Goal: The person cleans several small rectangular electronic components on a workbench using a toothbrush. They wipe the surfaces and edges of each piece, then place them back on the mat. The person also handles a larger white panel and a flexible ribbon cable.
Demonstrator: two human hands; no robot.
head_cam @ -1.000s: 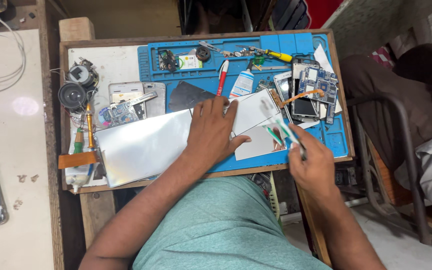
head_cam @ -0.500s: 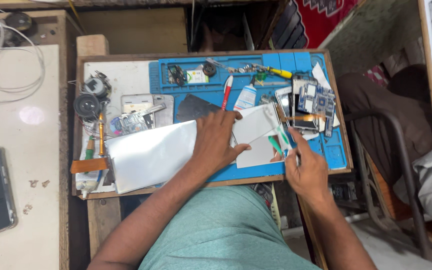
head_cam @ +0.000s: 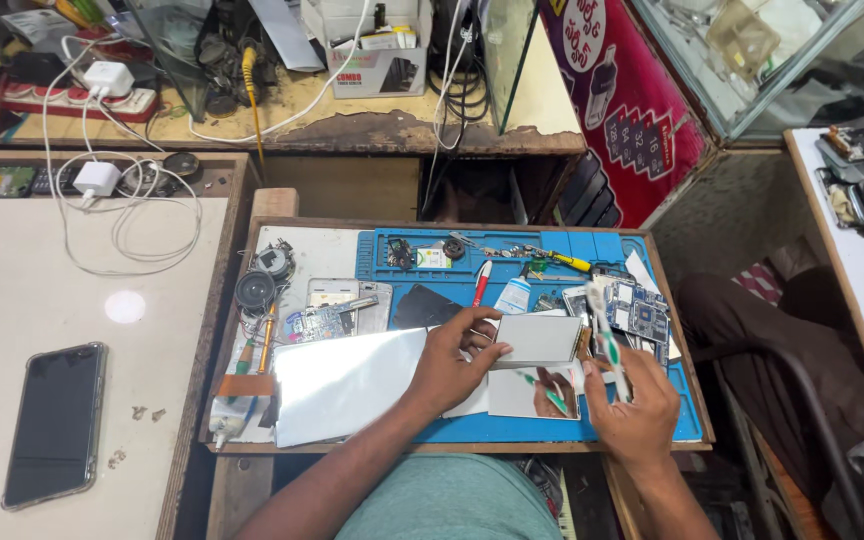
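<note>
- Lying far to the left on the pale side table (head_cam: 12, 300), a dark phone (head_cam: 52, 425) rests face up, well apart from the work.
- Covering the near left part of the wooden tray (head_cam: 252, 240), a large shiny sheet (head_cam: 347, 385) lies flat, its right edge passing under the left hand.
- Pressing down near the tray's middle, the left hand (head_cam: 452, 365) has its fingers curled around the left edge of a thin grey panel (head_cam: 537, 340), thumb below and fingertips on top, a firm but partial pinch.
- Judging by its flat, rigid look, the panel is probably light, stiff and brittle, with a slick face; it is best taken by its edges, not the middle, and kept level.
- Sitting just near of the panel on the blue mat (head_cam: 432, 270), a mirror-like plate (head_cam: 532, 392) shows a reflection of the green tool.
- Holding a slim green-and-white tool (head_cam: 607, 345) upright, the right hand (head_cam: 632, 400) is closed around its lower part; the tool's tip is too blurred to tell whether it touches the panel's right edge.
- Lying just right of the tool, a blue circuit board (head_cam: 640, 312) sits among small parts.
</note>
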